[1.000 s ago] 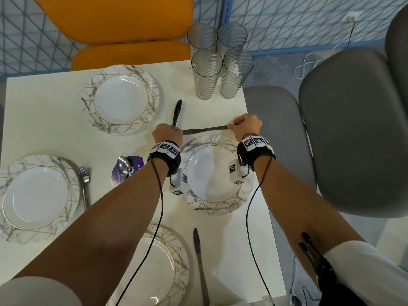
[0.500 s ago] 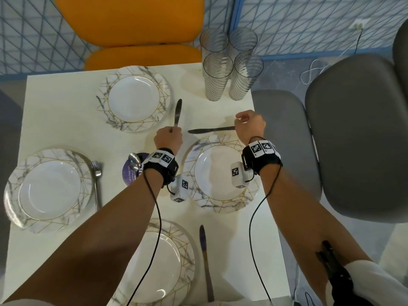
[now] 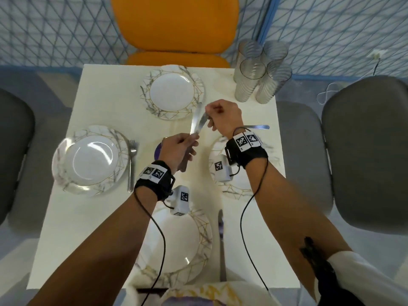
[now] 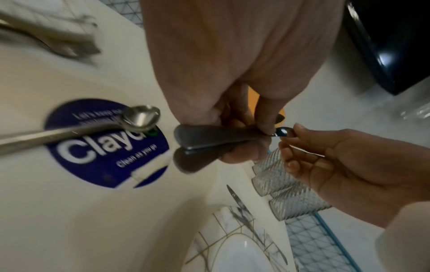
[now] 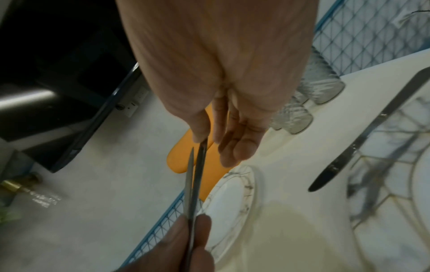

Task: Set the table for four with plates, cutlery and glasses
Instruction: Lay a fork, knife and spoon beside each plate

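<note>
Head view, both hands [image 3: 183, 149] pinching knives [image 3: 197, 122]

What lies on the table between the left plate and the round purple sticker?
A fork, lying right beside the left plate rim, its tines pointing away. The head view shows it.

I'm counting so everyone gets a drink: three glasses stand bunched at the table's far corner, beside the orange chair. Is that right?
Not quite. There are four glasses, not three, as the head view shows. They do stand bunched at the table's far corner, beside the orange chair.
</note>
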The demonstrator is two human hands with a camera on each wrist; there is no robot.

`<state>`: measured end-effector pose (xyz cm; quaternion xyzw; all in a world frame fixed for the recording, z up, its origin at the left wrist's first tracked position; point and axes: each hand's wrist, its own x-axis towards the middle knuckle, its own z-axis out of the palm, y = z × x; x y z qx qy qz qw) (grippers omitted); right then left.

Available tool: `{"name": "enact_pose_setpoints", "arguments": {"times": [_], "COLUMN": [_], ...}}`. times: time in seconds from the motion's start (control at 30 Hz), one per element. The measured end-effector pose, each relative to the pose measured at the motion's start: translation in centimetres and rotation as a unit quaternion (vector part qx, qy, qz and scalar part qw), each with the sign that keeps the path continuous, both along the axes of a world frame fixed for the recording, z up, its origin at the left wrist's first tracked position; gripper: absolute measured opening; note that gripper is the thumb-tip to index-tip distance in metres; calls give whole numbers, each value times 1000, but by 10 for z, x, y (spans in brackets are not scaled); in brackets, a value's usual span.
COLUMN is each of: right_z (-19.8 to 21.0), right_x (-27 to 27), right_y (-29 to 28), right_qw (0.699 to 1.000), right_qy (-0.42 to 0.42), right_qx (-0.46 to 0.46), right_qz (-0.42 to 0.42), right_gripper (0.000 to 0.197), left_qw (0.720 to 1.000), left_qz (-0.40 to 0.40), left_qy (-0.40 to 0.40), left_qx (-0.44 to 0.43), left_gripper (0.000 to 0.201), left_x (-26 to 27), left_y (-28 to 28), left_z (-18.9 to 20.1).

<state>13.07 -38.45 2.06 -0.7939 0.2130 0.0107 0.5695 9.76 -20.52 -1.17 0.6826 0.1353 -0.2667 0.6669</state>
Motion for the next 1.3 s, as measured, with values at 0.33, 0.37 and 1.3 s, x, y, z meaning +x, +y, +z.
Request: {"name": "enact_pose_setpoints", "arguments": {"times": [0.33, 0.37, 1.3], "right_z": [38, 39, 5], "right_x": [-4, -4, -74], "right_y": [71, 78, 247], "right_qw": [993, 992, 976], "right_qy": [-75, -79, 54], "right_qx": [89, 95, 94], "right_qz": [-11, -22, 188], "right_gripper": [9, 10, 26], "left_qw": [996, 994, 976], "left_qz": [38, 53, 184], "left_qy": [-16, -10, -50], "left_qx": [-82, -95, -106], "left_gripper": [19, 16, 20], "left_x": [-19, -18, 21], "left_y": [113, 124, 213], "left_z": [14, 16, 49]}}
